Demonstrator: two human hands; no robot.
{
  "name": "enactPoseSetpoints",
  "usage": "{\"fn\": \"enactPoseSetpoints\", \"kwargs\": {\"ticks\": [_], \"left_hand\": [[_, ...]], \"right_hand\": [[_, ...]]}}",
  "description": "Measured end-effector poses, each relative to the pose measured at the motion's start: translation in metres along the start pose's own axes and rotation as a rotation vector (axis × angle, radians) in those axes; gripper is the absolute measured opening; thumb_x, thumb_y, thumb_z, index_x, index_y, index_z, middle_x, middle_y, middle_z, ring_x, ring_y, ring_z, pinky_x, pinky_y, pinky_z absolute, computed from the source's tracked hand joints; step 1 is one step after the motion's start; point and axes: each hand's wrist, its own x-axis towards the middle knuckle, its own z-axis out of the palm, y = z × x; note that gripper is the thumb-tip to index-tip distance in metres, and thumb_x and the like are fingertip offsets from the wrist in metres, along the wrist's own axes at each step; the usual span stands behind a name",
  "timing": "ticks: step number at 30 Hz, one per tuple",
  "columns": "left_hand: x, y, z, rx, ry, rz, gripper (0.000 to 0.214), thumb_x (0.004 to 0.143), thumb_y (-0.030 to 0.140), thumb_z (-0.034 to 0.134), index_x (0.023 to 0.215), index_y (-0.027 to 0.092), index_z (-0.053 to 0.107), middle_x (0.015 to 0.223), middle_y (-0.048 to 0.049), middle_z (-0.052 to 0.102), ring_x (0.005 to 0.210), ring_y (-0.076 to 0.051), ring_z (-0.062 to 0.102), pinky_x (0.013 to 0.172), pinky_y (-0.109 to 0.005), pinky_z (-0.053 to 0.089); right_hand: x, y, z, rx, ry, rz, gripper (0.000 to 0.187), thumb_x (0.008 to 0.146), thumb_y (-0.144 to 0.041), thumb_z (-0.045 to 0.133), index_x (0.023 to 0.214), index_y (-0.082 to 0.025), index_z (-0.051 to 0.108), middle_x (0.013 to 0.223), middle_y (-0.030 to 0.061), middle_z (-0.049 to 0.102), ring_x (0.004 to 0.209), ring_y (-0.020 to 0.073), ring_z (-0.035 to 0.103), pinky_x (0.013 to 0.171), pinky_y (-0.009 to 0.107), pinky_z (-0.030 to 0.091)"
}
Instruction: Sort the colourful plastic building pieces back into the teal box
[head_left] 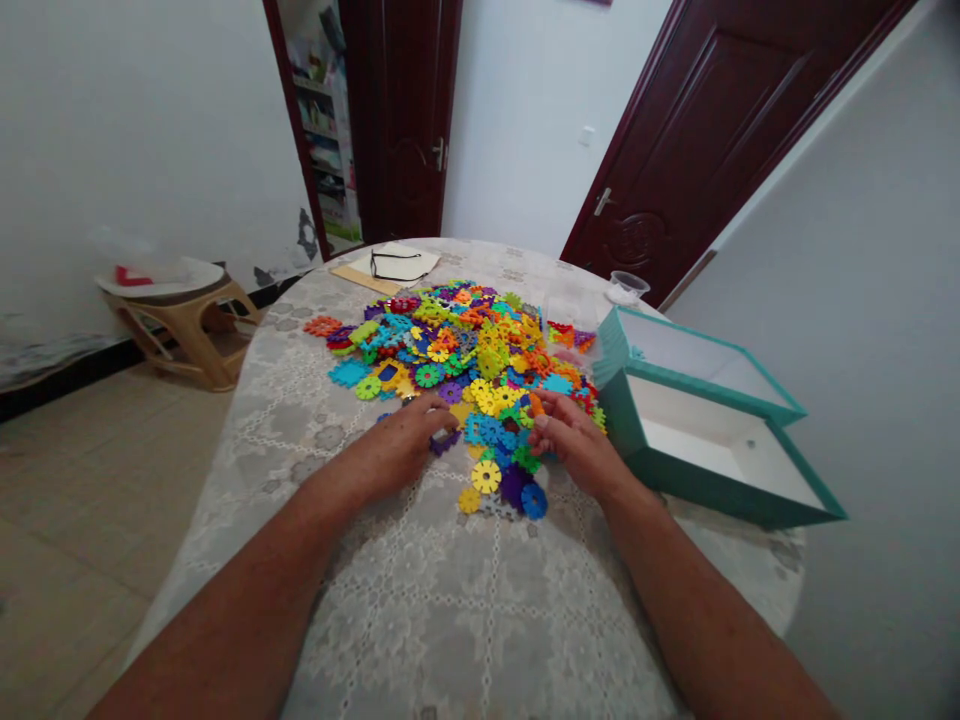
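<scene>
1. Your right hand point(566, 438) pinches a small orange plastic piece point(536, 404) between thumb and fingers, nearly closed, above the pile's near right side. The grip looks narrow, so the piece could twist or slip out and be lost among its neighbours.

2. Your left hand point(411, 430) curls, partly open, over the pile's near left side, by a flat purple notched plastic piece point(445, 443). You hide the fingertips, so I cannot tell whether they hold anything; a blind grab could take several pieces.

3. The heaped pile of multicoloured notched plastic pieces point(450, 345) lies mid-tabletop point(420, 620), towards the far edge. It looks loosely stacked; pulling from low down could make it slide.

4. Flat pieces, including a round yellow notched plastic disc point(487, 477), spill towards the near edge between your forearms. A dragging wrist could scatter them.

5. The open, rectangular teal box with a white inside point(739, 487) stands by the tabletop's right edge, near your right forearm. An outward elbow swing could shove it off.
</scene>
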Motion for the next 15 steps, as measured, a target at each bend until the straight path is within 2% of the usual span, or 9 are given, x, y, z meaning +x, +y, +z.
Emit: {"fn": "enactPoseSetpoints", "kwargs": {"ticks": [2, 4, 7, 10, 12, 15], "left_hand": [[0.001, -0.005, 0.001, -0.013, 0.039, 0.057, 0.054, 0.082, 0.004, 0.047, 0.124, 0.031, 0.067, 0.139, -0.0057, 0.062, 0.131, -0.027, 0.056, 0.116, -0.044, 0.045], [0.001, -0.007, 0.002, -0.037, 0.092, 0.08, 0.059, 0.08, 0.004, 0.047, 0.129, 0.031, 0.066, 0.138, -0.0068, 0.063, 0.131, -0.027, 0.056, 0.117, -0.046, 0.044], [0.003, -0.006, 0.005, -0.092, 0.151, 0.065, 0.058, 0.083, 0.008, 0.049, 0.133, 0.031, 0.064, 0.135, -0.0072, 0.065, 0.129, -0.027, 0.057, 0.117, -0.045, 0.043], [0.003, -0.003, 0.009, -0.131, 0.164, 0.033, 0.049, 0.086, 0.013, 0.052, 0.129, 0.032, 0.068, 0.13, -0.0069, 0.067, 0.124, -0.027, 0.059, 0.113, -0.044, 0.044], [0.004, -0.002, 0.01, -0.13, 0.15, 0.009, 0.044, 0.087, 0.014, 0.053, 0.122, 0.031, 0.072, 0.125, -0.007, 0.069, 0.119, -0.028, 0.061, 0.11, -0.043, 0.046], [0.004, -0.002, 0.01, -0.121, 0.134, -0.014, 0.04, 0.083, 0.012, 0.054, 0.112, 0.03, 0.075, 0.117, -0.0066, 0.07, 0.115, -0.028, 0.062, 0.106, -0.043, 0.048]], "right_hand": [[0.001, 0.002, -0.003, 0.045, -0.033, 0.011, 0.058, 0.091, -0.052, 0.07, 0.142, -0.026, 0.058, 0.095, 0.0025, 0.067, 0.077, 0.0177, 0.065, 0.067, 0.031, 0.056], [0.0, 0.001, -0.004, 0.019, -0.07, 0.005, 0.058, 0.093, -0.052, 0.068, 0.143, -0.024, 0.057, 0.092, 0.0021, 0.066, 0.075, 0.0177, 0.065, 0.067, 0.032, 0.055], [-0.004, -0.001, 0.002, -0.184, -0.069, -0.096, 0.058, 0.091, -0.049, 0.072, 0.142, -0.025, 0.059, 0.109, 0.0063, 0.068, 0.09, 0.0217, 0.067, 0.077, 0.036, 0.058], [-0.011, -0.004, 0.011, -0.503, -0.005, -0.285, 0.054, 0.088, -0.044, 0.076, 0.137, -0.026, 0.062, 0.126, 0.0092, 0.065, 0.112, 0.027, 0.065, 0.095, 0.044, 0.057], [-0.015, -0.006, 0.017, -0.653, -0.004, -0.388, 0.051, 0.089, -0.04, 0.076, 0.136, -0.026, 0.061, 0.13, 0.0102, 0.064, 0.116, 0.0277, 0.063, 0.101, 0.046, 0.055], [-0.02, -0.009, 0.023, -0.754, -0.046, -0.496, 0.05, 0.092, -0.036, 0.073, 0.138, -0.026, 0.057, 0.131, 0.0111, 0.064, 0.119, 0.0279, 0.062, 0.105, 0.047, 0.053]]}}
